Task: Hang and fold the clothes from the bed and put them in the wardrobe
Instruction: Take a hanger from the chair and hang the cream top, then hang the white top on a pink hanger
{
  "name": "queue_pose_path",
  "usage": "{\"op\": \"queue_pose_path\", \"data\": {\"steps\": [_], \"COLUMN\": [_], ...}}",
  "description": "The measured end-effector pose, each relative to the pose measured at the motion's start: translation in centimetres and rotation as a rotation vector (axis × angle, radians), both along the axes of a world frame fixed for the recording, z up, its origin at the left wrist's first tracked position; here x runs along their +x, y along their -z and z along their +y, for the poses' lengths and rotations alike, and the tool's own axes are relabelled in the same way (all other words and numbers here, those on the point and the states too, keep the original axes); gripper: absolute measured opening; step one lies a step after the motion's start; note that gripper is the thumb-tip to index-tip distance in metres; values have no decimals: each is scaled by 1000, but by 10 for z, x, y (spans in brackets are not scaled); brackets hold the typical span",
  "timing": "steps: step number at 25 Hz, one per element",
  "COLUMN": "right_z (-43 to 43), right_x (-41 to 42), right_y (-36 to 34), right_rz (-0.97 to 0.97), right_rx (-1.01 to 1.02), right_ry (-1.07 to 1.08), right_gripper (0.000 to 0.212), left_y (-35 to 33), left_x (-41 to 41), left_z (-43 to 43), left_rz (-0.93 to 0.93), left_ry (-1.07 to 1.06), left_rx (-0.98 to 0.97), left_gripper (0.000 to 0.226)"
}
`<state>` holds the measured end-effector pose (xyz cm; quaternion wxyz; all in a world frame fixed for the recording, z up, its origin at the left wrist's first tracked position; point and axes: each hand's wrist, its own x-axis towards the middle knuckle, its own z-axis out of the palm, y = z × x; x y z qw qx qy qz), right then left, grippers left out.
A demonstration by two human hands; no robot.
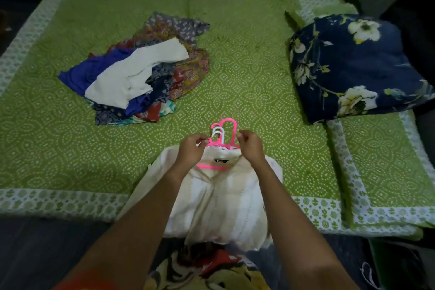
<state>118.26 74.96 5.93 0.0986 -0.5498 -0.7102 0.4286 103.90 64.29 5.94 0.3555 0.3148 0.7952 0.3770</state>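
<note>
Pink plastic shows between curled fingers [199, 142]: the left hand [191, 149] and right hand [250, 146] pinch the neckline of the cream top [223, 200] over a hanger [211, 167] at the near edge of the bed [259, 92]. Hanging looks to be the step in hand. The next move calls for seating both shoulders squarely, then lifting clear of the spare hangers [219, 140].

Cloth bedspread [247, 66] (matt); plastic hangers [226, 134].

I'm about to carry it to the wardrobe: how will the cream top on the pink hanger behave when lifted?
Probably floppy: the cream top drapes over the bed edge. Likely light: the fabric looks thin. The pink hanger should keep its shoulders up, but the spare hangers bunched beside it may snag.
</note>
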Motion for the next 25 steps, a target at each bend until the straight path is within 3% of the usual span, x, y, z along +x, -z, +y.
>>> {"op": "queue_pose_path", "data": {"steps": [3,6,8,10,14,19,25], "right_z": [8,-3,-6,-9,-20,-79,-254], "right_x": [-28,-42,-49,-59,-92,-163,-325], "right_y": [23,36,43,41,23,-13,-58], "right_rz": [70,205,262,294,291,332,442], "right_rx": [-330,-709,-854,-897,-873,-818,-810], "right_ry": [44,200,246,269,236,97,-96], "right_gripper": [27,33,41,43,66,69,66], "left_y": [12,10,9,8,1,-27,-74], "left_x": [2,2,-6,-18,-48,-106,-250], "left_z": [14,13,9,4,-19,-84,-259], "left_rz": [-238,-498,-627,-687,-722,-685,-538], "left_ry": [-152,-310,-362,-405,-477,-581,-742], "left_rx": [-133,-160,-166,-169,-116,21,250], "left_gripper": [21,29,39,48,54,54,52]}}
